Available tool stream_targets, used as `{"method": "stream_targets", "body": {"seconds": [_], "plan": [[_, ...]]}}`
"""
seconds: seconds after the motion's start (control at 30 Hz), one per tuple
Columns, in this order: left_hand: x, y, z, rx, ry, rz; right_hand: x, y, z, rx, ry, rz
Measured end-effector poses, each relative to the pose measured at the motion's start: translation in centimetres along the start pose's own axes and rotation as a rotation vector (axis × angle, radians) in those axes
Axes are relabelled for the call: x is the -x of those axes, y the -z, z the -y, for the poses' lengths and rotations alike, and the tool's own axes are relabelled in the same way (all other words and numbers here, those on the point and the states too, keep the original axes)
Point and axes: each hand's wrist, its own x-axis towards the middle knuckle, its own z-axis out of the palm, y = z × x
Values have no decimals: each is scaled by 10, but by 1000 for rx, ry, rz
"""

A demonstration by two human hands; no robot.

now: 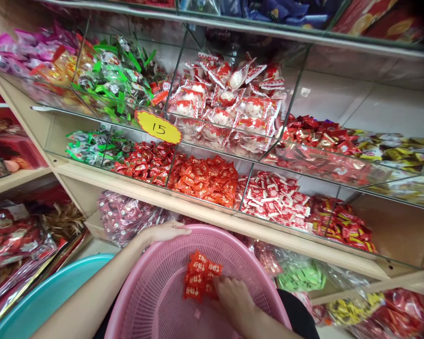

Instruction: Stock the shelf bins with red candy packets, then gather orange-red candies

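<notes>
A pink plastic basket [137, 287] with perforated walls is in front of me, below the shelves. My left hand [167, 231] grips its far left rim, the fingertips partly hidden. Inside the basket, my right hand [235, 296] has its fingers curled against a small bunch of orange-red wrapped candies [196, 278] with pale lettering. Part of the bunch sticks out past the fingers; the hand hides the rest. On the basket's bottom lies a small pinkish piece [197, 313], too blurred to name.
Clear-walled shelf bins hold matching orange-red candies [207, 181], red-and-white candies [273, 197] and green-wrapped candies [113, 75]. A yellow price tag [159, 127] reads 15. To the left stands a turquoise tub [56, 287]. Bagged sweets [300, 273] lie beneath the lower shelf.
</notes>
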Motion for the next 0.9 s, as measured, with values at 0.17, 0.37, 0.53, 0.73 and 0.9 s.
{"method": "stream_targets", "body": {"seconds": [0.17, 0.37, 0.53, 0.73, 0.9], "plan": [[-1, 0, 2, -10, -20, -10, 9, 62, -6, -7, 69, -175], [-1, -1, 2, 41, -13, 15, -5, 161, -6, 92, 112, -544], [-2, 0, 6, -13, -28, -24, -54, 186, -13, 361, -44, -651], [2, 1, 2, -30, -17, -32, -84, 184, -23, 375, -132, -591], [1, 2, 5, -44, -43, -30, -90, 186, -24, 351, -186, -602]]}}
